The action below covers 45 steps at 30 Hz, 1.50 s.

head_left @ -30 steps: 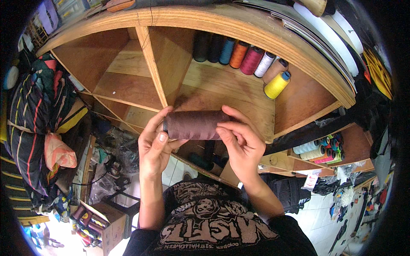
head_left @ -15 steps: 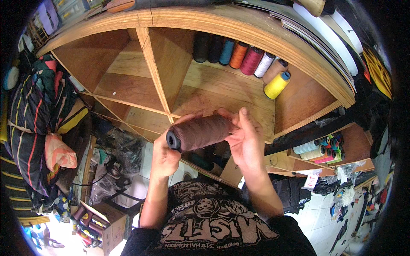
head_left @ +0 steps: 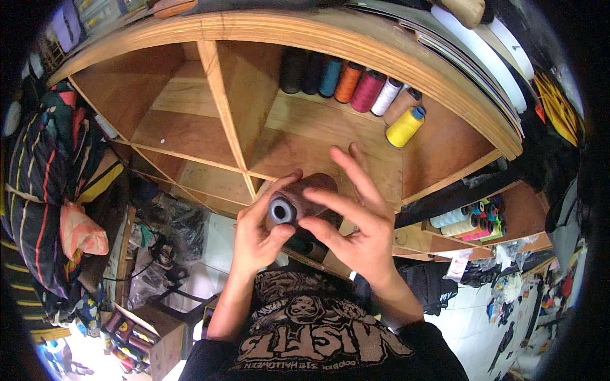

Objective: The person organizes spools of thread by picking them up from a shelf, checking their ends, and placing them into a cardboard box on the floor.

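Observation:
A cone of dark brown thread (head_left: 323, 183) is held in front of my chest, its dark hollow end tilted up toward me. My left hand (head_left: 257, 232) is closed around that end, thumb below and fingers behind. At the cone's side is my right hand (head_left: 359, 222), fingers spread. Its index finger and thumb overlap the cone in view, apart from each other; whether they touch it I cannot tell. Beyond my hands, a wooden shelf compartment (head_left: 305, 124) holds a row of thread cones, among them orange (head_left: 347, 82), white (head_left: 386, 97) and yellow (head_left: 405, 127) ones.
More thread cones fill a lower shelf (head_left: 534, 216) at the right. A cardboard box (head_left: 167, 352) with spools stands at the lower left. Bundled striped cloth (head_left: 38, 190) is piled at the left. Plastic bags (head_left: 187, 225) and scraps lie on the floor.
The brown cone has turned from lying sideways to pointing its end at me. My right hand has shifted from its far end to its near side, fingers now spread.

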Motion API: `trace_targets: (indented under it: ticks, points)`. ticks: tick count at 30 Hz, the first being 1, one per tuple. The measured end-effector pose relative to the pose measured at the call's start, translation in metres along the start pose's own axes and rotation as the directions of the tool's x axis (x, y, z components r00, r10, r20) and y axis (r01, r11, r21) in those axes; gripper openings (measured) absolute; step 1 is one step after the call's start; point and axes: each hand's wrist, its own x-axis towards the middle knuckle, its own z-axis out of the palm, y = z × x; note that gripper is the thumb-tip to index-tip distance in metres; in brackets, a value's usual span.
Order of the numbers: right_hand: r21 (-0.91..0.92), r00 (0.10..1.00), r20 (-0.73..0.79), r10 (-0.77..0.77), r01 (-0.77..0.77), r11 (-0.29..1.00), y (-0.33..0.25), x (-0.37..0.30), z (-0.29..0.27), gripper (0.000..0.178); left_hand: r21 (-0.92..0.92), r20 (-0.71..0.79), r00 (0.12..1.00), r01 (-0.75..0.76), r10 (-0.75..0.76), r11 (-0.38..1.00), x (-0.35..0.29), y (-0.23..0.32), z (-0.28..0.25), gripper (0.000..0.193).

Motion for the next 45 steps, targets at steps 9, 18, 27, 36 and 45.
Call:
trace_targets:
  ticks: [9,18,27,36,45]
  points:
    - [0.559,0.949,-0.033,0.314,-0.243,0.793,0.008,-0.011,0.021,0.011,0.081,-0.011,1.0,0.019,-0.018,0.997,-0.006,0.0,-0.003,0.08]
    - [0.549,0.85,0.095,0.518,-0.479,0.685,0.019,0.005,0.018,0.022,-0.038,0.025,1.0,-0.004,0.005,0.999,-0.008,-0.005,-0.007,0.086]
    - [0.512,0.65,0.491,0.58,-0.754,0.411,0.051,0.014,0.023,0.017,-0.441,0.008,0.998,0.052,-0.055,0.896,-0.011,-0.019,0.0,0.093]
    - [0.502,0.441,0.825,0.353,-0.859,-0.1,0.077,0.007,0.021,0.019,-0.632,0.088,0.996,0.057,-0.002,0.773,-0.015,-0.04,-0.003,0.096]
    - [0.624,0.502,0.736,0.454,-0.762,-0.169,0.089,-0.006,0.034,0.019,-0.96,0.145,0.987,0.122,0.071,0.253,-0.015,-0.04,-0.014,0.081]
